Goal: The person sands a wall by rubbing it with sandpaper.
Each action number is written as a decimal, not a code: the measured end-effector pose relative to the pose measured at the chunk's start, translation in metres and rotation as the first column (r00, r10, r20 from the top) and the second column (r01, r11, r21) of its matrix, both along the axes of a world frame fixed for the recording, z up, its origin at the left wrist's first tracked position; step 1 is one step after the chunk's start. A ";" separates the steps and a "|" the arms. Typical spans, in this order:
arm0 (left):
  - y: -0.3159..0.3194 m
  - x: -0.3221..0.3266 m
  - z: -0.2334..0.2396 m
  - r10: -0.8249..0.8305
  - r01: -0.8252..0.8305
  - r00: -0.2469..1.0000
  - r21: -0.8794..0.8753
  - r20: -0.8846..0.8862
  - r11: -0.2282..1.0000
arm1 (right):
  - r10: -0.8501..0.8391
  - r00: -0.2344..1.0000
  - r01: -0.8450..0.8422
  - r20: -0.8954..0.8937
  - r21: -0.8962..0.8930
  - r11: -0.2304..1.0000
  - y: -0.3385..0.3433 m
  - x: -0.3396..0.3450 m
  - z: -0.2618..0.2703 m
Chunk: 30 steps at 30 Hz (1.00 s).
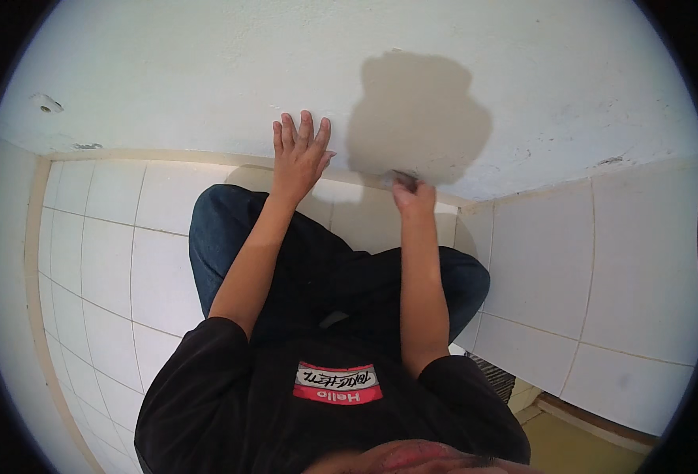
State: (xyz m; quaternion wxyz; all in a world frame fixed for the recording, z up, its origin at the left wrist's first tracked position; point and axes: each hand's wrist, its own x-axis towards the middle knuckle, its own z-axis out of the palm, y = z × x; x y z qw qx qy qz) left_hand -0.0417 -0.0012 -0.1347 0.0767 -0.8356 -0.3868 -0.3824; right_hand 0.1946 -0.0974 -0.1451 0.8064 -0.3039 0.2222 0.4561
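Note:
Fingers spread, my left hand [300, 157] rests against the pale painted wall [219, 77] just above its beige skirting [165, 154]. My right hand [417, 198] grips a small, flat, dark tool [406, 179], blurred and partly hidden by the fingers, so its exact kind is unclear. The tool is at the foot of the wall, close above the skirting. Scuffed, chipped paint [491, 172] shows to the right of it. A shadow [420, 112] falls on the wall above my right hand.
My bent legs [230, 219] are on a white tiled floor [165, 260]. White tiled surfaces [538, 255] border my right side. A wall fitting [47, 103] sits at far left, near a peeling patch [87, 146]. A striped textile [494, 376] lies at lower right.

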 end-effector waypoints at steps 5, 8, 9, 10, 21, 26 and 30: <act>-0.003 -0.002 0.000 0.002 -0.002 1.000 -0.003 -0.015 1.000 | -0.094 0.982 0.109 0.163 -0.088 0.990 0.001 -0.026 0.017; -0.001 -0.002 -0.001 -0.001 0.001 1.000 0.012 -0.001 1.000 | -0.030 0.970 0.080 0.242 -0.200 0.977 0.012 -0.073 0.030; -0.002 -0.001 0.000 -0.007 0.007 1.000 0.011 0.000 1.000 | -0.035 0.969 0.086 0.243 -0.200 0.976 0.014 -0.081 0.026; -0.002 0.000 0.003 -0.009 0.009 1.000 0.023 -0.017 1.000 | -0.008 0.983 0.044 0.181 -0.193 0.980 0.017 -0.087 0.018; -0.002 0.001 0.003 -0.005 0.005 1.000 0.014 0.000 1.000 | -0.059 0.998 0.052 -0.036 -0.166 0.985 -0.001 -0.002 0.001; -0.001 0.000 0.001 -0.010 0.011 0.999 0.039 -0.032 0.999 | -0.010 1.000 0.011 0.006 -0.054 0.998 0.017 -0.070 0.018; -0.001 -0.001 0.001 -0.017 0.018 1.000 0.057 -0.017 0.998 | 0.105 0.994 -0.105 -0.006 -0.056 0.993 0.003 -0.029 0.025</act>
